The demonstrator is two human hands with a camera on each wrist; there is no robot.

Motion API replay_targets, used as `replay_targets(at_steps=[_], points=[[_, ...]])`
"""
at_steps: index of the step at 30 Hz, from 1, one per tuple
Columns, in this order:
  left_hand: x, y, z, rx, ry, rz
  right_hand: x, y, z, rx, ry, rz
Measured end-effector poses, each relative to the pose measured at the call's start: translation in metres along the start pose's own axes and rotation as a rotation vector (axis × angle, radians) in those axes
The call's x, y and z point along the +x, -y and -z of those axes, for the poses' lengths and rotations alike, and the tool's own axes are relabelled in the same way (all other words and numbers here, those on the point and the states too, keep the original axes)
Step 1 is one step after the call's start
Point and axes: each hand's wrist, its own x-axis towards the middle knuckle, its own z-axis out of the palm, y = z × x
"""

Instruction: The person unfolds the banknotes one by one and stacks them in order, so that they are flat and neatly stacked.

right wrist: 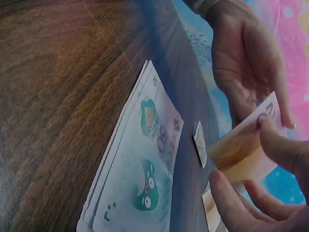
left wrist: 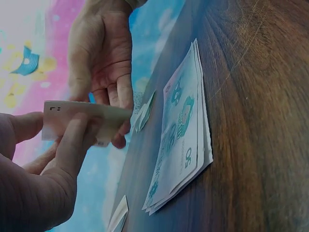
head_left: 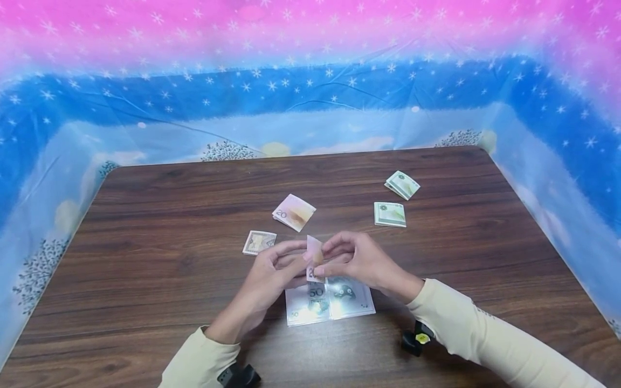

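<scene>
Both hands hold one folded pinkish 20 note (head_left: pixel 314 249) between them, raised over the table. My left hand (head_left: pixel 269 275) pinches it from the left, fingers behind and thumb in front. From the other side my right hand (head_left: pixel 364 261) grips its edge with thumb and fingertips. The right wrist view shows the note's yellow-brown printed face (right wrist: pixel 244 147) between the right thumb and fingers. Under the hands lies a small stack of unfolded 50 notes (head_left: pixel 351 307), with green cartoon print and a crease down the middle; the hands cover part of its far edge.
Beyond the left hand lie a folded brownish note (head_left: pixel 256 242) and a folded pink 20 note (head_left: pixel 295 212). Two folded green notes, one nearer (head_left: pixel 390 214) and one farther (head_left: pixel 404 184), sit to the right. A patterned cloth (head_left: pixel 310 118) hangs behind the wooden table (head_left: pixel 145 258).
</scene>
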Motion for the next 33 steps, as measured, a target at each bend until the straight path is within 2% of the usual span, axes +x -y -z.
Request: replay_targets(at_steps=[5, 14, 18, 22, 27, 33], points=[[0.002, 0.001, -0.002, -0.005, -0.021, -0.005, -0.003, 0.003, -0.002, 0.038, 0.061, 0.017], [0.003, 0.003, -0.004, 0.059, -0.086, -0.028, -0.006, 0.011, -0.007, 0.059, 0.077, 0.008], [0.002, 0.002, -0.003, 0.098, -0.089, -0.036, -0.006, 0.010, -0.003, 0.114, 0.118, 0.008], [0.000, 0.000, -0.001, 0.069, -0.072, -0.036, -0.006, 0.010, 0.002, 0.167, 0.168, -0.018], [-0.002, -0.001, 0.001, 0.034, -0.084, -0.017, -0.008, 0.009, 0.008, 0.145, 0.158, -0.036], [-0.006, -0.004, 0.006, 0.092, -0.143, -0.017, -0.011, 0.008, 0.016, 0.106, 0.062, -0.050]])
